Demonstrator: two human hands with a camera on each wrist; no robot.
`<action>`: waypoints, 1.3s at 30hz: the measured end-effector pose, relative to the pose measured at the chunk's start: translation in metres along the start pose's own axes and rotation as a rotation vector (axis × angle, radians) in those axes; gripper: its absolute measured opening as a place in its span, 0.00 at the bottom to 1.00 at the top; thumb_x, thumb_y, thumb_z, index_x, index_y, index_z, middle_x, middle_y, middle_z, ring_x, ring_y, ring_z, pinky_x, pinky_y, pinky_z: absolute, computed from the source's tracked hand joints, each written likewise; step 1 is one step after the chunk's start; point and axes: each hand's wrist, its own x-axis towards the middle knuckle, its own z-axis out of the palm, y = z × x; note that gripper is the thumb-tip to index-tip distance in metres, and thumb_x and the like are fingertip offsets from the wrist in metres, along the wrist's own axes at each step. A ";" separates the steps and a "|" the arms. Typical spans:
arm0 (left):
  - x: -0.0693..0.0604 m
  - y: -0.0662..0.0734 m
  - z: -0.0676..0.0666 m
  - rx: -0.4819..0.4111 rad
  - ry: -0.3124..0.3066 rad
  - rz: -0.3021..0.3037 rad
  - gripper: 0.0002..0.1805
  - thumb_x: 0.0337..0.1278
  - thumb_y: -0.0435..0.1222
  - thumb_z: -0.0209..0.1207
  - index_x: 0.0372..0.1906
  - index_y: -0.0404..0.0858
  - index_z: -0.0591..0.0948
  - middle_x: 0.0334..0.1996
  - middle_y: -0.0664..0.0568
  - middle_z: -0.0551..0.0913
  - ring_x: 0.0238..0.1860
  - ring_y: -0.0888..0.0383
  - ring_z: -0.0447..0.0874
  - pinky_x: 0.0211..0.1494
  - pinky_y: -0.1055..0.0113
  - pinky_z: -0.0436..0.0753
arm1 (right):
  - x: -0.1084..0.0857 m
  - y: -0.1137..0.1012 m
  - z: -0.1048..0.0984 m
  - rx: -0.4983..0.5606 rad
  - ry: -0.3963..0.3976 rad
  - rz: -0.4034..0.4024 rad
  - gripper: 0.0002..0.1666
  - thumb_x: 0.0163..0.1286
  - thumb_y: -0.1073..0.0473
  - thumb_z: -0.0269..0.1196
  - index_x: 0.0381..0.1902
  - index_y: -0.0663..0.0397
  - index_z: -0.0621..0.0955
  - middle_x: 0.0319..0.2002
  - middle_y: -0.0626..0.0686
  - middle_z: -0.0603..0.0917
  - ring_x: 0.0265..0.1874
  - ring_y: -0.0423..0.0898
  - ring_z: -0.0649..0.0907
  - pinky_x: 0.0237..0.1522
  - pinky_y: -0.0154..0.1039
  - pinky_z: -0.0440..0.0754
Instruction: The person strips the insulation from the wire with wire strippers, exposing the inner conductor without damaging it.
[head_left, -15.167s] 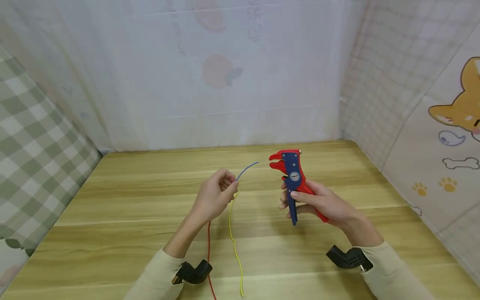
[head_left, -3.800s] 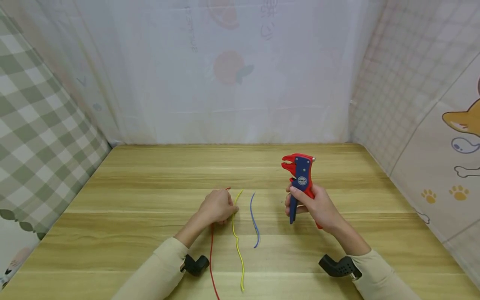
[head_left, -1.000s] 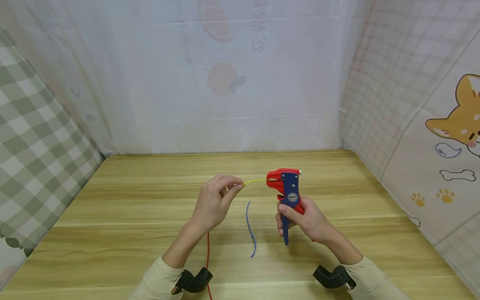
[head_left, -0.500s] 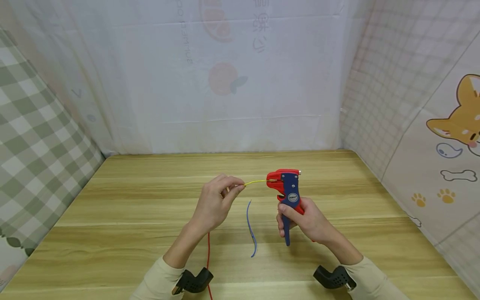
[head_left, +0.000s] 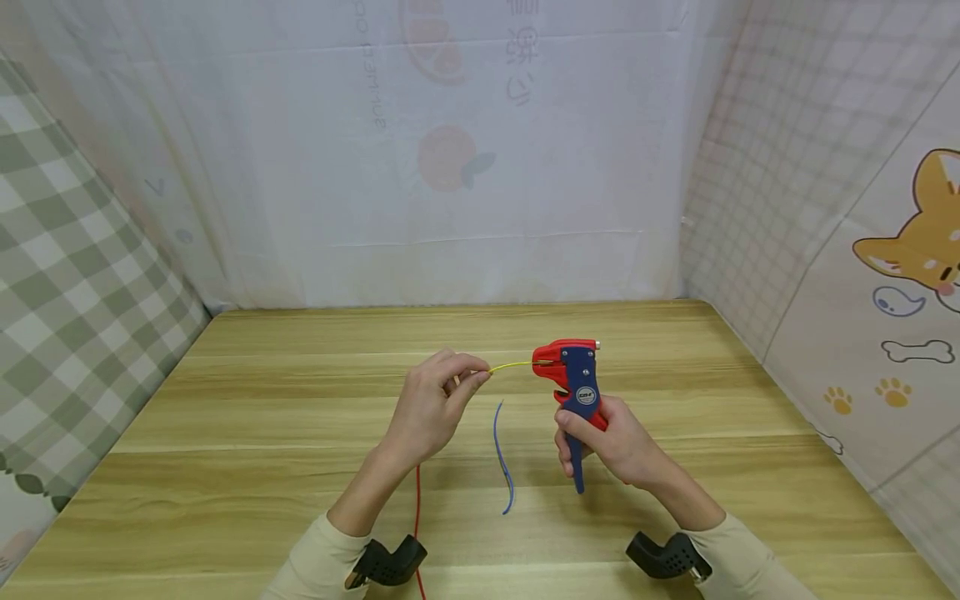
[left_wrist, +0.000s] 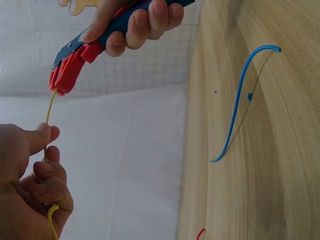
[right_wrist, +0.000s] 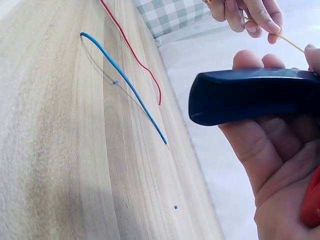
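Note:
My left hand (head_left: 433, 406) pinches a yellow wire (head_left: 512, 365) between thumb and fingers, above the table. The wire's far end sits in the closed red jaws of a red and blue wire stripper (head_left: 581, 375). My right hand (head_left: 618, 442) grips the stripper's handles, thumb over the blue one. In the left wrist view, the yellow wire runs up from the left fingertips (left_wrist: 42, 132) to the stripper's nose, and another stretch curls below the hand. A blue wire (head_left: 502, 458) lies on the table between the hands. A red wire (head_left: 417, 508) lies partly under the left arm.
Two tiny blue bits lie on the wooden table (head_left: 262, 433): one blue bit (left_wrist: 249, 97) beside the blue wire, another blue bit (right_wrist: 175, 206) farther off. A pale curtain (head_left: 315, 167) hangs behind the table, and a green checked cloth (head_left: 67, 208) at the left.
Earlier the left hand held the blue wire, which now lies on the table. The yellow wire has been lifted into the stripper's jaws. Over the last second only the stripper tilts slightly.

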 end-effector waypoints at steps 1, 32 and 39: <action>0.000 0.000 0.000 -0.001 -0.002 -0.001 0.04 0.69 0.34 0.67 0.43 0.40 0.90 0.28 0.55 0.81 0.23 0.66 0.71 0.29 0.71 0.76 | 0.000 0.000 0.000 -0.003 0.002 -0.001 0.08 0.85 0.65 0.50 0.45 0.63 0.75 0.27 0.48 0.84 0.22 0.45 0.87 0.29 0.45 0.89; 0.001 0.002 0.002 -0.028 -0.026 -0.041 0.04 0.68 0.32 0.67 0.42 0.40 0.91 0.30 0.54 0.85 0.24 0.66 0.73 0.30 0.71 0.78 | -0.001 0.006 0.009 -0.105 0.235 0.077 0.21 0.84 0.58 0.55 0.34 0.73 0.71 0.16 0.44 0.78 0.11 0.44 0.79 0.16 0.44 0.81; 0.000 0.002 0.001 -0.029 -0.031 -0.072 0.04 0.69 0.33 0.67 0.42 0.38 0.91 0.31 0.53 0.85 0.23 0.66 0.74 0.29 0.71 0.78 | 0.000 0.008 0.007 -0.073 0.211 0.057 0.13 0.85 0.59 0.54 0.37 0.59 0.75 0.18 0.45 0.79 0.12 0.45 0.81 0.18 0.43 0.82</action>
